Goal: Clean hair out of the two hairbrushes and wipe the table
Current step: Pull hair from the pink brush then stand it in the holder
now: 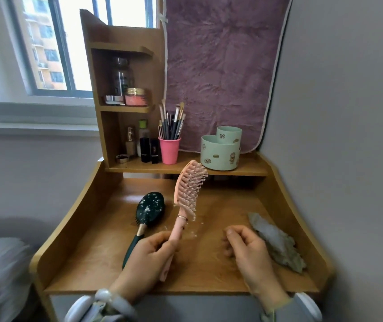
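L hand point(150, 254) clamped on pink brush point(187, 194) handle, head tilted up off the table point(88, 259) w/ bristles facing R, prob so R hand point(247, 246), fingers curled & holding nothing, can pick hair out. Green brush point(147, 213) lies just L of grip, white flecks on it. Grey cloth point(276, 242) beyond R hand; nothing in the way

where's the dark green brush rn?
Head view, left of centre: the dark green hairbrush lies on the wooden table, untouched, just left of the pink hairbrush held upright in the left hand; white flecks dot its head.
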Available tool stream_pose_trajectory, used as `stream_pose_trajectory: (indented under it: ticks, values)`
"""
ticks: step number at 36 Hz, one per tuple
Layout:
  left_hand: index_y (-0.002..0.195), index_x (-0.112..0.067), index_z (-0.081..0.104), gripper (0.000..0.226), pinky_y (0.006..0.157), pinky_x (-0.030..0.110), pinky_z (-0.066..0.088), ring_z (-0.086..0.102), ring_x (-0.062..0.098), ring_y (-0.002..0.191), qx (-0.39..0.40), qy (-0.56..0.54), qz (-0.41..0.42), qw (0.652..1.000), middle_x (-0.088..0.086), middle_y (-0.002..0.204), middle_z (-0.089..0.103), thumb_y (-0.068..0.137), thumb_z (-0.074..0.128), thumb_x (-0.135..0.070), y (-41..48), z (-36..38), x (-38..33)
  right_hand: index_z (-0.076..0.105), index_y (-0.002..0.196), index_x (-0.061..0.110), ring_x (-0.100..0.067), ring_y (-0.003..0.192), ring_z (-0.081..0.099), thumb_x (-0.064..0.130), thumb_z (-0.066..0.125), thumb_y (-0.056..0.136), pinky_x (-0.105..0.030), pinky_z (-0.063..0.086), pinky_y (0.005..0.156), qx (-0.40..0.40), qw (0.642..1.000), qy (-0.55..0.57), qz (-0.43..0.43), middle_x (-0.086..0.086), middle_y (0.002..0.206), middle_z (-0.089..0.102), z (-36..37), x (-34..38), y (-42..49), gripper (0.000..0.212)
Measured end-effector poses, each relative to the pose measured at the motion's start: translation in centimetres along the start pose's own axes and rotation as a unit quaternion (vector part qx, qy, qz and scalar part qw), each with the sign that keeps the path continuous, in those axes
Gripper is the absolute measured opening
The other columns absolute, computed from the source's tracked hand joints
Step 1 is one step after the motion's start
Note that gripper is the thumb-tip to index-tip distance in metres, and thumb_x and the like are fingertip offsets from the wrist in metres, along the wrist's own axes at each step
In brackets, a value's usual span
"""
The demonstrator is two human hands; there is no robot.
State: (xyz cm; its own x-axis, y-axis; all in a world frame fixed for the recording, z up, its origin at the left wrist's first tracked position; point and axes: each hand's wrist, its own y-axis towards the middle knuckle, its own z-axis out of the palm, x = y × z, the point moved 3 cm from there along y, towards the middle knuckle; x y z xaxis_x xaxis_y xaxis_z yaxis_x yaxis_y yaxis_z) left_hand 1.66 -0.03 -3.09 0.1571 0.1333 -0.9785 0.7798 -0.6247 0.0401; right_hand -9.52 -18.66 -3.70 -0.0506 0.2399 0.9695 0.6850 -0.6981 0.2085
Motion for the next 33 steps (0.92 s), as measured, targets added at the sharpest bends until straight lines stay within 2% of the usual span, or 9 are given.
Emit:
stream_pose_trajectory:
  ticks: [2, 7, 10, 12, 16, 19, 22, 26, 33]
  values:
    - [0.090, -0.026, 0.072, 0.017, 0.058, 0.035, 0.045, 0.057, 0.022, 0.060, 0.010, -0.037, -0.010, 0.999, 0.002, 0.067, 0.067, 0.094, 0.056, -0.024, -0.3, -0.2, 0.2, 0.066, 0.094, 0.034, -0.002, 0.061, 0.061, 0.032, 0.057, 0.090, -0.011, 0.045, 0.050, 0.019, 1.000, -0.023, 0.004, 0.011, 0.074, 0.068, 0.5, 0.3, 0.0, 0.010]
    - [0.091, -0.018, 0.072, 0.020, 0.046, 0.027, 0.044, 0.054, 0.019, 0.051, -0.001, -0.075, -0.003, 0.997, 0.006, 0.063, 0.063, 0.095, 0.052, -0.021, -0.5, -0.7, 0.1, 0.040, 0.133, 0.043, -0.006, 0.077, 0.067, 0.044, 0.057, 0.087, -0.017, 0.048, 0.056, 0.075, 0.997, 0.008, 0.002, 0.020, 0.115, 0.051, 2.6, 2.7, 1.0, 0.049]
    - [0.091, -0.021, 0.073, 0.022, 0.042, 0.023, 0.043, 0.053, 0.018, 0.049, -0.006, -0.100, -0.006, 0.995, 0.004, 0.063, 0.063, 0.096, 0.052, -0.022, -0.5, -1.0, 0.1, 0.025, 0.143, 0.037, -0.014, 0.065, 0.068, 0.047, 0.055, 0.088, -0.022, 0.048, 0.048, 0.106, 0.992, 0.068, 0.032, 0.011, 0.119, 0.049, 4.2, 4.4, 1.9, 0.064]
    - [0.090, -0.022, 0.074, 0.023, 0.040, 0.022, 0.042, 0.052, 0.018, 0.048, -0.011, -0.116, -0.005, 0.993, 0.004, 0.064, 0.062, 0.096, 0.051, -0.022, -0.4, -1.2, 0.2, 0.021, 0.145, 0.036, -0.016, 0.058, 0.066, 0.049, 0.053, 0.089, -0.025, 0.046, 0.043, 0.113, 0.984, 0.117, 0.067, 0.012, 0.110, 0.051, 4.9, 5.1, 2.6, 0.066]
    - [0.089, -0.024, 0.074, 0.024, 0.039, 0.023, 0.039, 0.050, 0.017, 0.047, -0.011, -0.128, 0.000, 0.992, 0.005, 0.064, 0.061, 0.095, 0.051, -0.021, -0.5, -1.2, 0.3, 0.023, 0.145, 0.032, -0.016, 0.052, 0.062, 0.051, 0.049, 0.090, -0.024, 0.040, 0.038, 0.125, 0.975, 0.149, 0.108, 0.012, 0.104, 0.051, 5.6, 5.7, 3.8, 0.064]
    - [0.091, -0.024, 0.074, 0.023, 0.040, 0.023, 0.040, 0.050, 0.017, 0.048, -0.002, -0.118, 0.005, 0.993, 0.006, 0.065, 0.061, 0.095, 0.052, -0.022, -0.6, -1.1, 0.3, 0.033, 0.141, 0.024, -0.015, 0.051, 0.063, 0.051, 0.052, 0.089, -0.024, 0.041, 0.039, 0.125, 0.978, 0.134, 0.099, 0.011, 0.105, 0.054, 5.7, 6.0, 4.4, 0.062]
    - [0.092, -0.019, 0.073, 0.020, 0.039, 0.022, 0.039, 0.049, 0.016, 0.047, -0.005, -0.098, 0.018, 0.995, 0.005, 0.062, 0.060, 0.094, 0.054, -0.023, -0.7, -1.0, 0.2, 0.052, 0.121, 0.018, -0.015, 0.050, 0.062, 0.050, 0.057, 0.086, -0.024, 0.039, 0.040, 0.111, 0.978, 0.145, 0.100, 0.001, 0.104, 0.062, 5.8, 6.4, 5.0, 0.047]
    - [0.091, -0.016, 0.072, 0.018, 0.039, 0.020, 0.037, 0.048, 0.013, 0.044, -0.008, -0.065, 0.025, 0.998, 0.003, 0.057, 0.058, 0.093, 0.056, -0.023, -0.8, -0.9, 0.1, 0.061, 0.104, 0.013, -0.016, 0.047, 0.057, 0.049, 0.062, 0.084, -0.023, 0.037, 0.041, 0.147, 0.965, 0.167, 0.136, -0.006, 0.090, 0.072, 6.5, 6.9, 5.2, 0.041]
    - [0.085, -0.028, 0.074, 0.018, 0.039, 0.020, 0.037, 0.048, 0.013, 0.043, -0.021, -0.045, 0.044, 0.998, 0.002, 0.055, 0.057, 0.092, 0.059, -0.021, -0.8, -0.6, 0.2, 0.064, 0.094, 0.010, -0.010, 0.041, 0.051, 0.024, 0.063, 0.088, -0.021, 0.036, 0.035, 0.107, 0.979, 0.129, 0.114, -0.008, 0.077, 0.067, 6.9, 6.8, 5.9, 0.015]
